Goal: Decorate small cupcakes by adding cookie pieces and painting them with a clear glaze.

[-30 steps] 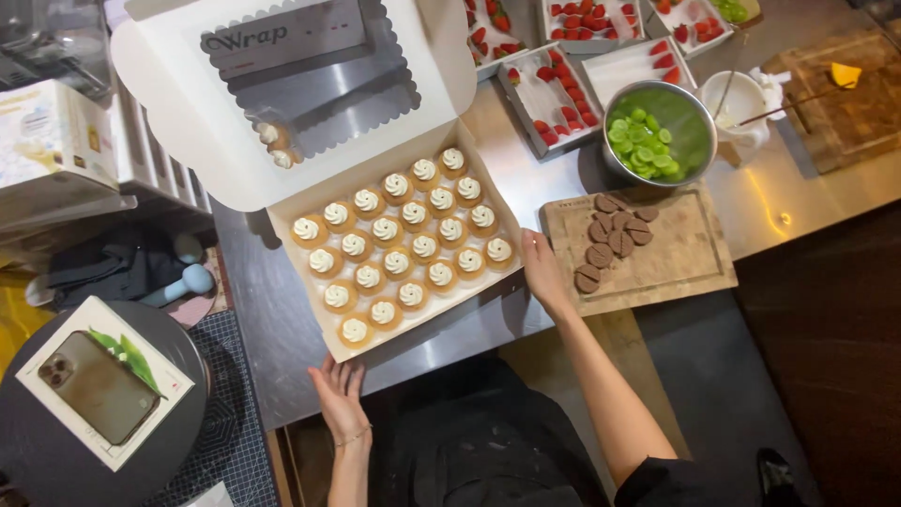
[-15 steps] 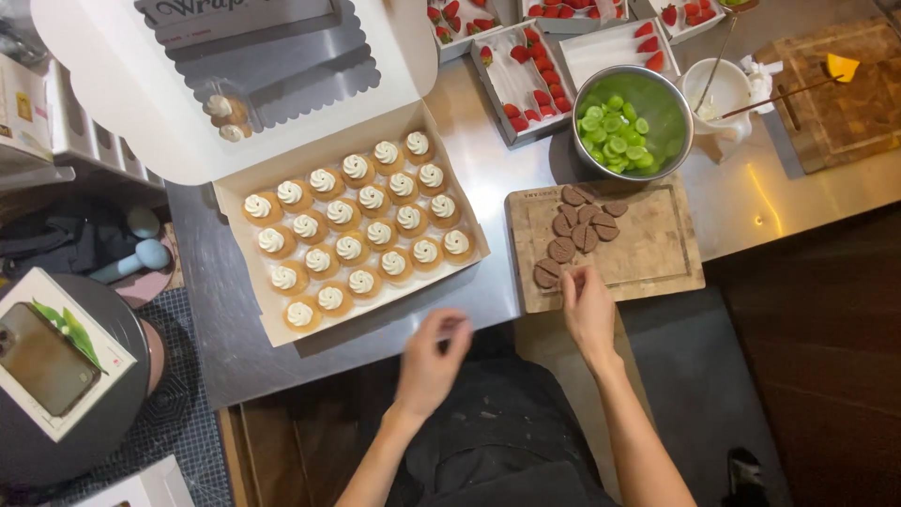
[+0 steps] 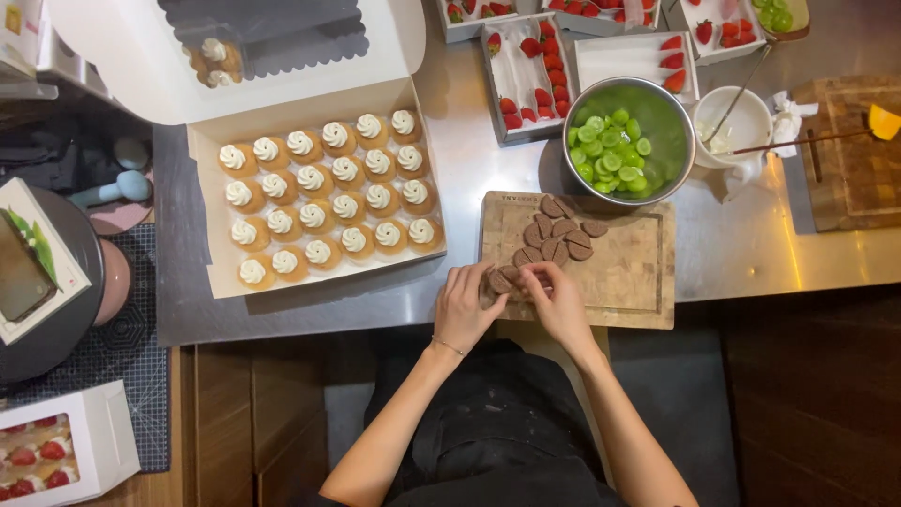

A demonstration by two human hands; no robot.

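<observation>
Brown cookie discs pinched in both grips, left hand and right hand, beside white pastry box

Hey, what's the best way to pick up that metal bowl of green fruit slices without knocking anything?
Grip the metal bowl by its rim, both hands at opposite edges, coming from the near side above the cutting board. The rim is round, bare and free there; behind and beside it the strawberry trays and the white cup crowd in close.
</observation>
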